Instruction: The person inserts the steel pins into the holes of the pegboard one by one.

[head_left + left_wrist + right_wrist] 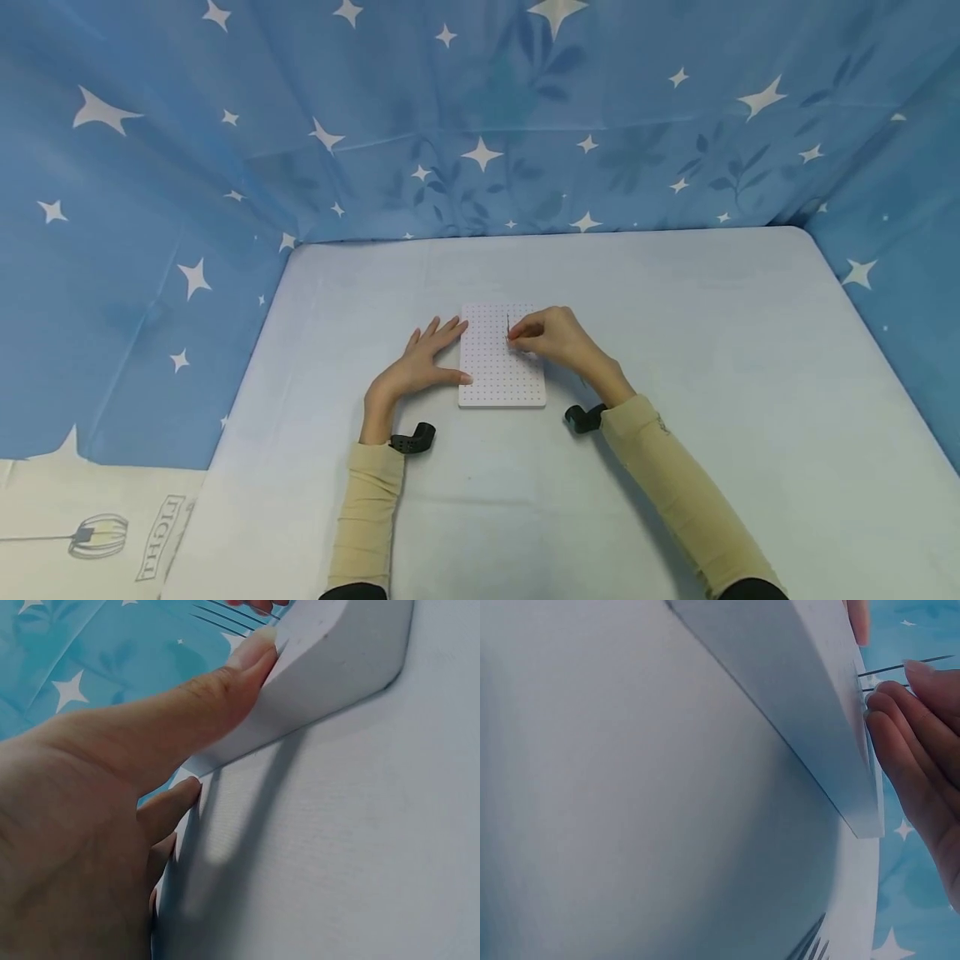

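Note:
A white pegboard (491,371) with rows of small holes lies flat on the table. My left hand (416,367) spreads its fingers along the board's left side. Its thumb (217,694) rests against the near-left edge, and a fingertip touches the upper left side. Above the board's upper right part, my right hand (562,337) pinches a thin dark pin (507,321) between thumb and fingertips. Two slender pins (889,670) show close together at those fingertips, rising from the board face. The left wrist view has several thin pins (229,616) beside the right fingertips.
White cloth covers the table (712,333). Blue star-patterned curtain (480,108) hangs at the back and both sides. Thin dark streaks (810,939) show low in the right wrist view. Wrist cameras (415,438) sit on both wrists, the right one (585,418) near the board's corner.

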Demonstrator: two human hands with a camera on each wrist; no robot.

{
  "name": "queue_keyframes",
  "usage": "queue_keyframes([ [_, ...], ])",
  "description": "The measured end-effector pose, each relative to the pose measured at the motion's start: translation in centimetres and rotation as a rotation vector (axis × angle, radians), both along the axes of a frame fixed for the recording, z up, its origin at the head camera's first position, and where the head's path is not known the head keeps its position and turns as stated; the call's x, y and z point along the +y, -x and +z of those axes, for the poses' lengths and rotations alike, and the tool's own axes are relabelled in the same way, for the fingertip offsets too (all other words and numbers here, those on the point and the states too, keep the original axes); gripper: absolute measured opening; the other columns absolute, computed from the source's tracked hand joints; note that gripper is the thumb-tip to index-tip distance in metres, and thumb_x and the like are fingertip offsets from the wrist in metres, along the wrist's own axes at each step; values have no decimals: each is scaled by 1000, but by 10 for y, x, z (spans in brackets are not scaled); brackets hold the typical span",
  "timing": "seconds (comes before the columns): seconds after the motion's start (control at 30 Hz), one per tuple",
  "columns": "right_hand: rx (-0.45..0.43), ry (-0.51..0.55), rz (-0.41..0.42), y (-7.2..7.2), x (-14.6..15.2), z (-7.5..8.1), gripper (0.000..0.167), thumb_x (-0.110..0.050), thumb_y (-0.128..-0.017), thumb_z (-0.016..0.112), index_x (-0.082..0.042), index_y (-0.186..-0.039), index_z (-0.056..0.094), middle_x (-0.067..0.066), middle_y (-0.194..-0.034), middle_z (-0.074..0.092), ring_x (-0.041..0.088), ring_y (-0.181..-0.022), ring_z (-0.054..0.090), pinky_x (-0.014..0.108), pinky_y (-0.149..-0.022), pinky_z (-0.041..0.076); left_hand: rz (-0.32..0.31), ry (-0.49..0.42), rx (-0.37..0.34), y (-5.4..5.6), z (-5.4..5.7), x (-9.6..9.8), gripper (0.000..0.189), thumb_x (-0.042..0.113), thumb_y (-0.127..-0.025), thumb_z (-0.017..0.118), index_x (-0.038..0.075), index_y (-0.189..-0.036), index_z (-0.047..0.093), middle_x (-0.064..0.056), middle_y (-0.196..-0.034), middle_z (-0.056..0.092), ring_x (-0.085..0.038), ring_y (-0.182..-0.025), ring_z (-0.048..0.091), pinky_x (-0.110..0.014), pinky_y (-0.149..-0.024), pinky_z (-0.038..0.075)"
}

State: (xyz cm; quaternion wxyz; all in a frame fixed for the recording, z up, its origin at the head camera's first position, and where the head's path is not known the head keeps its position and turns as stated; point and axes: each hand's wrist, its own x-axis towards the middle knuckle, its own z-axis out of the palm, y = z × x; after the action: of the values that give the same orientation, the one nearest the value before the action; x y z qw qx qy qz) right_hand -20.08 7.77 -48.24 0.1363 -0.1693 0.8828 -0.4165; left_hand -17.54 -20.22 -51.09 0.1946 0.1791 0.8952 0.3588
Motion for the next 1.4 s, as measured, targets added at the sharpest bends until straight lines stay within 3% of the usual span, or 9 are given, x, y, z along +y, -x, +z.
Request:
queue_keyframes([
  [0.33, 13, 42, -5, -5, 14, 2, 13, -16, -93, 76, -11, -104, 81, 4, -101, 78, 18, -88, 69, 31, -77, 58, -8, 9, -1, 2, 1, 0, 99, 42, -87, 81, 20, -166, 25, -5, -174, 13, -31, -161, -7, -54, -128, -12],
  [0.63, 13, 51, -55, -14, 36, 10, 18, -24, -95, 73, -13, -107, 81, 5, -108, 77, 23, -98, 68, 40, -88, 57, -8, 4, 0, 2, 2, 8, 99, 41, -86, 82, 18, -165, 27, -7, -173, 15, -32, -161, -5, -55, -128, -12],
  [0.97, -34, 137, -122, -20, 53, 4, 24, -29, -97, 73, -8, -109, 78, 10, -100, 77, 26, -85, 70, 32, -75, 56, 8, -9, 9, -3, 2, 3, 98, 40, -87, 82, 18, -165, 27, -4, -173, 15, -29, -161, -6, -52, -128, -12],
  [1.4, -53, 153, -191, -29, 67, -6, 27, -29, -98, 72, -5, -109, 77, 10, -100, 78, 23, -83, 72, 32, -73, 58, -14, -3, 23, -5, 2, 3, 102, 43, -86, 82, 20, -166, 23, -5, -174, 13, -30, -161, -7, -54, -128, -13],
])
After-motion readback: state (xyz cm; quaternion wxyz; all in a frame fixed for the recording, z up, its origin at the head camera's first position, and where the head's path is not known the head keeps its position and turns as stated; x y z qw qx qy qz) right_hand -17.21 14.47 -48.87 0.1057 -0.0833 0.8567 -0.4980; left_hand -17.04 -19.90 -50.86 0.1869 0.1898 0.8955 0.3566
